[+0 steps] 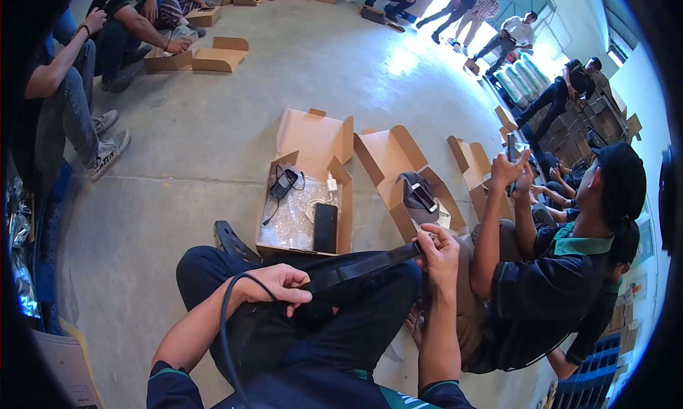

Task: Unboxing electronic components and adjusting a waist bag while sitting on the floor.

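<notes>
A black webbing strap (368, 266) stretches across my lap between my two hands. My left hand (277, 289) grips its near end, and a dark cable loops over that wrist. At the far end, my right hand (438, 249) pinches the strap at a dark end piece. Beyond my knees lies an open cardboard box (346, 211) lined with bubble wrap (285, 222). Inside are a black smartphone (325, 227), a white charger (331, 183) with a coiled white cable, and a black power adapter (283, 183) with its cord.
Beside it, another open box (395, 206) holds a grey cap (419, 198) with a white phone. A person (555, 265) sits close on my right, holding a phone. More people sit at the left with open boxes (221, 55). A blue pallet (589, 363) lies at lower right.
</notes>
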Demonstrator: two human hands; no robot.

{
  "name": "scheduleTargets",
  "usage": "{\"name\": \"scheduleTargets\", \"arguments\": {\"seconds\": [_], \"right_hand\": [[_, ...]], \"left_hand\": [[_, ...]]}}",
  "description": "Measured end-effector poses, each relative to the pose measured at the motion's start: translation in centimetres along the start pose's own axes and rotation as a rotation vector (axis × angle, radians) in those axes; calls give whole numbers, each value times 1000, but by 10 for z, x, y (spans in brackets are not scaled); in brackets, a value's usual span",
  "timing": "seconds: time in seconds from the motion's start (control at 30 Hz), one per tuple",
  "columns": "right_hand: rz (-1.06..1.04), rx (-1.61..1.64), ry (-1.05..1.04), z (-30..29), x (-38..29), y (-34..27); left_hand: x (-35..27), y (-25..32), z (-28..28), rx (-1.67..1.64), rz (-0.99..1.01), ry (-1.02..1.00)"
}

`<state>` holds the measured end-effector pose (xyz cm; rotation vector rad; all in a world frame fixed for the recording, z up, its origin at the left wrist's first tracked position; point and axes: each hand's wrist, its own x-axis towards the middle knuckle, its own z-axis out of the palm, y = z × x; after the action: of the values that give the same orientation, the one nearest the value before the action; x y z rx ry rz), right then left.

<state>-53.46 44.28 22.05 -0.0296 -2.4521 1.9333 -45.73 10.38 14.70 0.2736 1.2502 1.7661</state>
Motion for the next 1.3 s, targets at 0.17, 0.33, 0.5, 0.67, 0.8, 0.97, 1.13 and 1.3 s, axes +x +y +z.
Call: {"name": "scheduleTargets", "arguments": {"seconds": [0.17, 0.33, 0.5, 0.67, 0.8, 0.97, 1.13, 1.3], "right_hand": [[56, -308, -428, -33, -17, -29], [-254, -760, -838, -40, -36, -72], [-436, -1261, -865, -26, -67, -82], [-311, -1168, -940, -35, -60, -124], [-224, -1085, -907, -45, -47, -138], [-218, -1005, -864, -43, -42, -143], [-156, -971, -830, -63, -32, -126], [75, -914, -890, -67, -57, -80]], "left_hand": [[0, 11, 2, 175, -2, 0], [-3, 18, 10, 411, 56, 87], [-8, 28, 11, 653, 89, 192], [-17, 27, 13, 705, 17, 162], [-13, 15, 13, 599, 61, 98], [-18, 8, 10, 415, 64, 18], [-18, 6, 11, 553, 129, 48], [-11, 3, 7, 820, 97, 227]]}}
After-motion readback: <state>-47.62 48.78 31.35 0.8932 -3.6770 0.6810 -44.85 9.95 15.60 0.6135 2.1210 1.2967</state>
